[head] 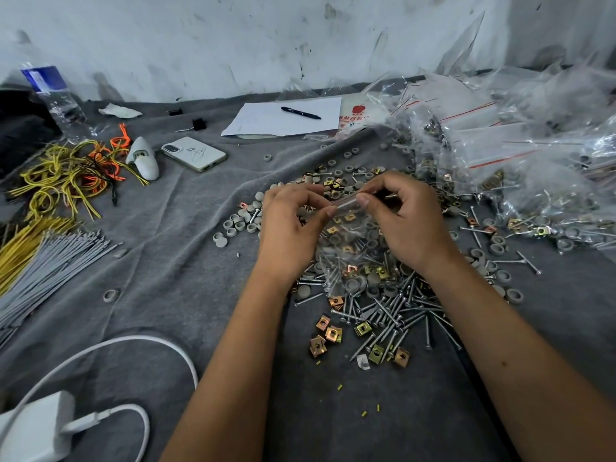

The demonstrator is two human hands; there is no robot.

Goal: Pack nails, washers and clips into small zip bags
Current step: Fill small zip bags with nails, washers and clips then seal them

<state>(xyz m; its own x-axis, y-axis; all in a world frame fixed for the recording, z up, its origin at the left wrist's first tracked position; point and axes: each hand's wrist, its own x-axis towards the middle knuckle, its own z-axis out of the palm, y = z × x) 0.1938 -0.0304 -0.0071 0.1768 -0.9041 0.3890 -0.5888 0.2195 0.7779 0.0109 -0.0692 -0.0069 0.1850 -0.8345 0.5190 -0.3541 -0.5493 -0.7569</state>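
two hands, left hand (293,225) and right hand (405,221), fingers pinching a zip bag (350,248) over grey cloth (173,261) beside scuffed white wall (233,45)

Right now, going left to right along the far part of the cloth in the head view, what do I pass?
Water bottle → orange ties → white phone → sheet of paper → black pen → heap of filled zip bags.

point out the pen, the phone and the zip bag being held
pen (301,113): head view, middle of its black barrel
phone (194,153): head view, centre of its white back
zip bag (346,251): head view, clear front below the hands
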